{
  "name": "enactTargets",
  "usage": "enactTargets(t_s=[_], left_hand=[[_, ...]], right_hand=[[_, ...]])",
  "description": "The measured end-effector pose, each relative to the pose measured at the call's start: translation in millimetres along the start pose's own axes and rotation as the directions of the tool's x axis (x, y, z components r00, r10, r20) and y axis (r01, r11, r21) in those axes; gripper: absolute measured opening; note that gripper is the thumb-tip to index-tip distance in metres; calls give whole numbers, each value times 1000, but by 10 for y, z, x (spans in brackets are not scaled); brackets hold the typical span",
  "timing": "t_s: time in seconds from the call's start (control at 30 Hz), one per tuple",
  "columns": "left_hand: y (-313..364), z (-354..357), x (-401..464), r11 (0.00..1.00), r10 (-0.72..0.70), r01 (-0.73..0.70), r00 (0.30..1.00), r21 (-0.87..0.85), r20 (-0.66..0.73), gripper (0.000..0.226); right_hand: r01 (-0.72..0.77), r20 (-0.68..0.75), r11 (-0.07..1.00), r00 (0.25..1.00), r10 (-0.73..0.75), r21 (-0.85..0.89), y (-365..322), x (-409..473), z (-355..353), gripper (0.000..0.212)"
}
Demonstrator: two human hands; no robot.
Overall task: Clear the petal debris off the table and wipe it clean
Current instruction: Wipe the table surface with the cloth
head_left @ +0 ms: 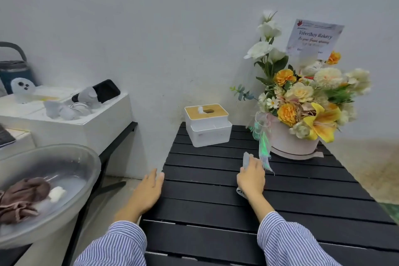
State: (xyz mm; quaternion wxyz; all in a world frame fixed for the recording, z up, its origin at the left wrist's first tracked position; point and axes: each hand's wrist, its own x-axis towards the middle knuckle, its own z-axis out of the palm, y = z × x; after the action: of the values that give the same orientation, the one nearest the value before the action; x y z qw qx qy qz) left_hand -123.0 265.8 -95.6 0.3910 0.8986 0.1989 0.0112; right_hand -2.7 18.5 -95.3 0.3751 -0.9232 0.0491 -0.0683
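Note:
A black slatted table fills the lower middle of the view. My right hand lies palm-down on a pale grey cloth and presses it onto the slats near the flower box. The cloth pokes out beyond my fingertips and behind my wrist. My left hand rests at the table's left edge with its fingers straight and nothing in it. I see no petals on the visible slats.
A flower arrangement in a pale round box with trailing ribbon stands at the back right. A white tissue box sits at the back middle. To the left, a clear basin holds a brown cloth.

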Motion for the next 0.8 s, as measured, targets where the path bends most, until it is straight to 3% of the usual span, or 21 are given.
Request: enactTargets(t_s=[0.1, 0.2, 0.33, 0.43, 0.5, 0.57, 0.63, 0.8], left_hand=[[2, 170, -57, 955, -9, 20, 999, -297, 40, 66], [-33, 222, 1, 930, -19, 33, 999, -365, 42, 77], [-41, 203, 79, 924, -22, 12, 1000, -381, -21, 94], [-76, 206, 92, 915, -65, 6, 989, -403, -133, 89], [-101, 219, 91, 914, -74, -7, 981, -406, -182, 89], [-106, 234, 93, 910, -78, -13, 976, -415, -202, 91], [-105, 255, 97, 909, -77, -16, 976, -417, -204, 93], [-94, 263, 154, 907, -90, 9, 981, -422, -174, 94]], right_hand=[[78, 41, 997, 996, -78, 12, -272, 24, 259, 50], [281, 196, 958, 938, -285, 50, -620, -120, 645, 50], [492, 408, 839, 734, -543, 231, -927, -376, 923, 47], [525, 556, 781, 558, -616, 339, -850, -402, 828, 45], [612, 584, 733, 492, -646, 295, -741, -397, 757, 48], [706, 531, 680, 506, -680, 197, -671, -358, 751, 54], [715, 446, 689, 581, -681, 120, -680, -239, 795, 61], [537, 294, 843, 806, -513, -3, -976, 234, 1080, 61]])
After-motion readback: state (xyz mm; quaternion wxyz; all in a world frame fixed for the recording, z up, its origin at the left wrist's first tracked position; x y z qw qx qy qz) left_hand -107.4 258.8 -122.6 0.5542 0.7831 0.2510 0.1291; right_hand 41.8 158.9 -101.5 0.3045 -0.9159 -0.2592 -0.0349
